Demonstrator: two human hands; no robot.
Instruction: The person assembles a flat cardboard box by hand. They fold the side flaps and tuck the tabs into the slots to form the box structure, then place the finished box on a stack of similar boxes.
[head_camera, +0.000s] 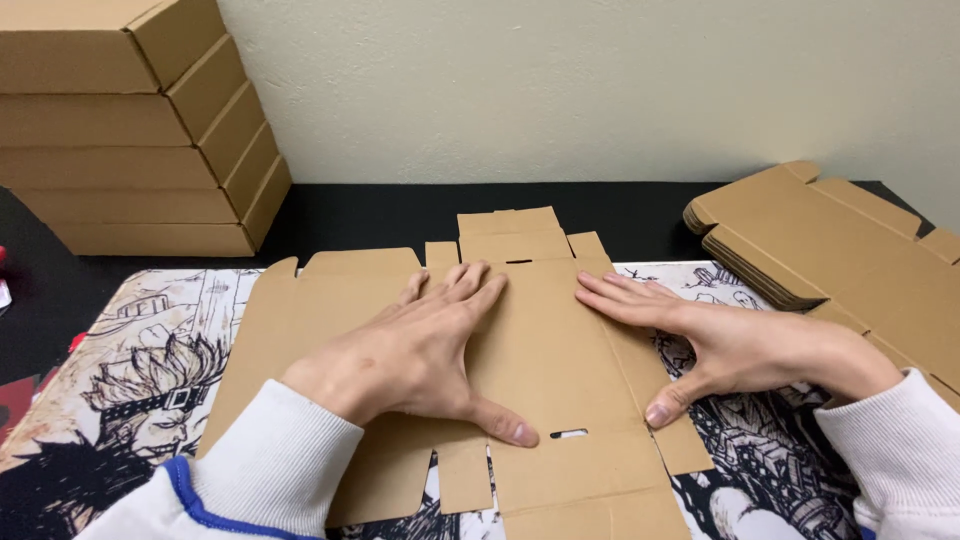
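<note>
A flat, unfolded brown cardboard box blank lies on a desk mat with black-and-white comic art. My left hand rests palm down on the blank's left-centre panel, fingers spread and pointing away from me. My right hand presses flat along the blank's right crease, thumb tip on the cardboard near a small slot. Neither hand grips anything. White sleeves cover both wrists.
A stack of several assembled cardboard boxes stands at the back left against the wall. A pile of flat box blanks lies at the right. The black desk edge runs along the beige wall.
</note>
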